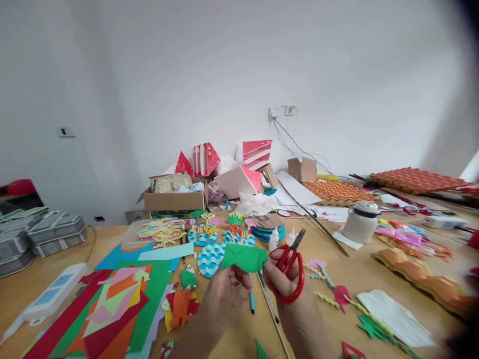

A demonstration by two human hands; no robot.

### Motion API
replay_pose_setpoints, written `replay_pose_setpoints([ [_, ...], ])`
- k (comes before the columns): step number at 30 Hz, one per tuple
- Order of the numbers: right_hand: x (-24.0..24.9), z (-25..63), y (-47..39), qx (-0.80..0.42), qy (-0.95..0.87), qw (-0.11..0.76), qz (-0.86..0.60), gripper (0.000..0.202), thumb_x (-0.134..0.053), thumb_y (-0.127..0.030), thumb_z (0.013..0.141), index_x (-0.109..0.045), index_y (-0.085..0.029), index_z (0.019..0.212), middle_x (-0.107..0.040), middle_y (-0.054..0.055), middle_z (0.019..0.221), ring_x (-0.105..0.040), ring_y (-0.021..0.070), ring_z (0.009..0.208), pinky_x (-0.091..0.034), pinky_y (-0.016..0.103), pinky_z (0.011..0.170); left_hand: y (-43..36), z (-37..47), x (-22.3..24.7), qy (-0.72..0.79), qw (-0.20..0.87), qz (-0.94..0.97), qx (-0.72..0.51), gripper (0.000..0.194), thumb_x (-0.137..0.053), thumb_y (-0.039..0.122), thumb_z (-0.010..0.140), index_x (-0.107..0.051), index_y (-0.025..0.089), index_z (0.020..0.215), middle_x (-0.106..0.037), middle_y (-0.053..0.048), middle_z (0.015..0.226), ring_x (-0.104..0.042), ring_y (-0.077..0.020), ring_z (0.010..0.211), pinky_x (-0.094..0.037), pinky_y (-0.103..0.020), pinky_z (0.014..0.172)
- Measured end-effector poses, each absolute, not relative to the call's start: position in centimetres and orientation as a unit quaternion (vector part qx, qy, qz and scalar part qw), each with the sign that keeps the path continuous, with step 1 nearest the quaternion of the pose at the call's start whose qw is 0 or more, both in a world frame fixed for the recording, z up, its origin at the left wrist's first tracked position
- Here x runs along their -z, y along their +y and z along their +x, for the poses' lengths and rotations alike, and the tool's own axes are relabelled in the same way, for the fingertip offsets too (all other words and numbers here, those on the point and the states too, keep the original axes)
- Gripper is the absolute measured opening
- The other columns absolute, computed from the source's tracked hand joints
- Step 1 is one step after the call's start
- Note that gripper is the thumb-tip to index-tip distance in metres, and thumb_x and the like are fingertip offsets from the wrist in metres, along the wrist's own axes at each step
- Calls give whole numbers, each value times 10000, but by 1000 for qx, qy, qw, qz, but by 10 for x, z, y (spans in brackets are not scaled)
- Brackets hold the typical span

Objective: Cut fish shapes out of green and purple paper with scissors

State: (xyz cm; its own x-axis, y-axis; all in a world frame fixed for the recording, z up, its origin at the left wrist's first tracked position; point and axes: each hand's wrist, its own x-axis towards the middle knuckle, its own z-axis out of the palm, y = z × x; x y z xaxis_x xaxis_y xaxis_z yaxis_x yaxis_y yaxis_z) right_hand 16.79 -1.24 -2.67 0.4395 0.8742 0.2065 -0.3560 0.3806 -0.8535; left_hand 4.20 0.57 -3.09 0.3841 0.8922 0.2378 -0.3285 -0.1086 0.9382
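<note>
A green paper piece (245, 258) with faint drawn lines is held up over the middle of the table. My left hand (230, 289) grips its lower left part from below, fingers closed on it. My right hand (282, 279) pinches the paper's right end and also holds red-handled scissors (300, 276), whose dark blades point up and away from the paper. Beneath and between the hands lie a blue pen (252, 299) and a long thin brush (270, 299). Round blue wavy discs (210, 260) lie just beyond the paper.
Coloured paper sheets (149, 294) and a white power strip (56, 291) lie left. Paper fish (188, 277) and an orange cut-out (181, 308) are nearer. Behind stands a cardboard box (174, 201). At right are a white jar (361, 224), tissue (394, 316) and egg-carton sheets (333, 192).
</note>
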Motion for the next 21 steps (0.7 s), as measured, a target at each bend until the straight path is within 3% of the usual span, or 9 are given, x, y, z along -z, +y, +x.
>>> replay_pose_setpoints([
  [3,30,160,-15,-426,-361,744,-368,277,-746,-270,584,-530,-196,741,-557,-53,541,-501,102,436,-400,210,419,1,55,32,349,547,590,-480,329,-561,460,690,-520,176,528,-499,7,535,-458,-127,551,-388,-244,567],
  [7,30,160,-20,-437,-397,721,-363,269,-750,-273,601,-542,-194,751,-558,-53,576,-494,93,479,-402,190,446,0,58,28,472,463,581,-474,315,-525,423,685,-509,204,458,-531,3,504,-511,-167,587,-410,-268,609],
  [11,29,163,-19,-433,-409,709,-377,278,-750,-290,602,-538,-198,756,-559,-54,590,-498,101,496,-397,192,458,3,56,29,487,432,593,-474,308,-502,411,693,-514,215,456,-577,-1,527,-547,-181,607,-434,-281,640],
  [15,28,162,-13,-424,-431,686,-405,292,-742,-321,600,-517,-199,741,-552,-52,581,-498,113,484,-400,209,454,7,55,25,448,381,619,-520,255,-499,356,698,-494,216,485,-525,20,505,-504,-148,536,-437,-261,611],
  [21,24,153,-18,-426,-463,649,-427,297,-678,-405,670,-489,-193,756,-507,-53,577,-464,105,485,-372,200,447,8,44,10,449,400,595,-533,297,-471,346,738,-471,196,482,-488,22,486,-505,-135,527,-429,-239,593],
])
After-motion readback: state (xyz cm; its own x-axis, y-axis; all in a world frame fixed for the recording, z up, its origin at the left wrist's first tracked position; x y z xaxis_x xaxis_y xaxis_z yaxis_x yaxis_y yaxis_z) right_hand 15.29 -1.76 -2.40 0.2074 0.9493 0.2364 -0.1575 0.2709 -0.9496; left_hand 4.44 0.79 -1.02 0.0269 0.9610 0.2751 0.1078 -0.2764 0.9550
